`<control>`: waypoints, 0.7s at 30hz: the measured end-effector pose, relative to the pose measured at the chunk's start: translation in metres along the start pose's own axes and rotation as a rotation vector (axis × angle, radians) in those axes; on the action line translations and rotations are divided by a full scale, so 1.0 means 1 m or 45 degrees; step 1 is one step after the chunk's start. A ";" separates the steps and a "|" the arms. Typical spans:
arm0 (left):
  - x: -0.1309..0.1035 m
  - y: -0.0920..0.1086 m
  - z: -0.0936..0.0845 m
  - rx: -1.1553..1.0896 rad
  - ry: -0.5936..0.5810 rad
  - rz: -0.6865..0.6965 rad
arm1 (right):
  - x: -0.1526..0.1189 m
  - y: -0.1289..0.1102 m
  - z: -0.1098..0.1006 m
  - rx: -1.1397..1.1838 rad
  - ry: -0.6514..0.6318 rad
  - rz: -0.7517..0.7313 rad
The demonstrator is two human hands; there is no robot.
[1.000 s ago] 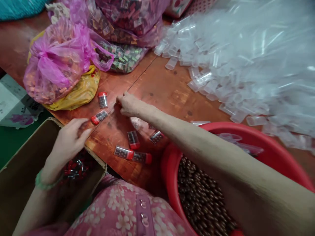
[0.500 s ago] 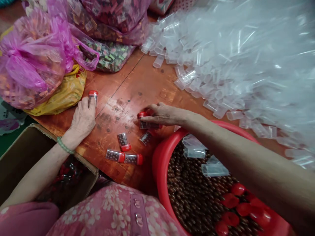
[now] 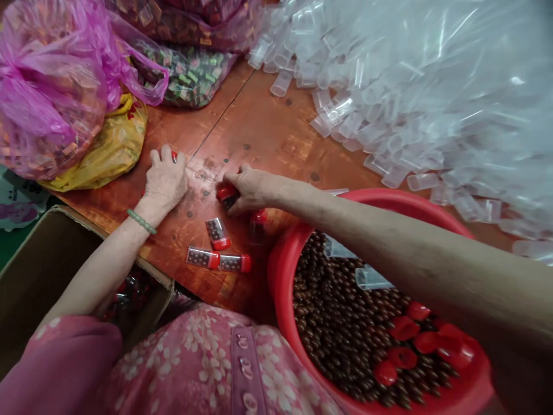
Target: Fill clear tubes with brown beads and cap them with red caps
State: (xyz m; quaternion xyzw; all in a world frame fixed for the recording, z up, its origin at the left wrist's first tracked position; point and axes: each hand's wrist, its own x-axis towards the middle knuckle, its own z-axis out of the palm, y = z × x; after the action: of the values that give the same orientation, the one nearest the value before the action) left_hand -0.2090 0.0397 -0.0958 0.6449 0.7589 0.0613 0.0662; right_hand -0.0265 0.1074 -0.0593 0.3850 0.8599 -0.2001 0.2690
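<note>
My left hand (image 3: 166,178), with a green bead bracelet on its wrist, rests on the wooden table. Its fingers curl round a tube whose red cap (image 3: 174,157) peeks out between them; the rest is hidden. To the right, my right hand (image 3: 253,189) grips a red-capped tube of dark balls (image 3: 227,195) low over the tabletop. Just below that hand is another tube with a red cap (image 3: 259,218), blurred. Three filled clear tubes lie nearer me: one slanted (image 3: 217,233) and two end to end, the left one (image 3: 202,257) and the right one (image 3: 234,263).
A red tub (image 3: 283,288) of brown balls, red caps and clear tubes stands at the right. Many empty clear tubes (image 3: 389,104) are heaped behind it. Plastic bags (image 3: 52,86) with small wrapped pieces fill the back left. An open cardboard box (image 3: 52,230) sits below the table edge.
My left hand has moved right and turned, so its tube is mostly covered. My right hand has shifted left with its tube, closer to the left hand. The view has tilted slightly.
</note>
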 end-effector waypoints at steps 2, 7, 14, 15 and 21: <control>-0.003 -0.001 -0.004 -0.092 0.001 0.023 | 0.004 -0.010 -0.003 0.051 -0.012 -0.049; -0.021 0.006 -0.008 -0.864 -0.187 -0.120 | 0.014 -0.024 -0.009 0.195 -0.035 -0.133; -0.052 0.032 0.001 -0.711 -0.207 -0.008 | -0.012 0.002 -0.007 0.190 -0.119 -0.070; -0.054 0.034 0.000 -0.613 -0.213 0.027 | -0.018 0.006 -0.004 0.117 -0.114 -0.039; -0.068 0.041 -0.006 -0.284 -0.430 0.355 | -0.036 0.006 0.021 -0.148 -0.179 0.065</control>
State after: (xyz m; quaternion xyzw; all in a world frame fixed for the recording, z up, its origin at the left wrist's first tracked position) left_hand -0.1592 -0.0209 -0.0811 0.7332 0.6292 0.0445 0.2540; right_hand 0.0046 0.0793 -0.0538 0.3756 0.8390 -0.1695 0.3554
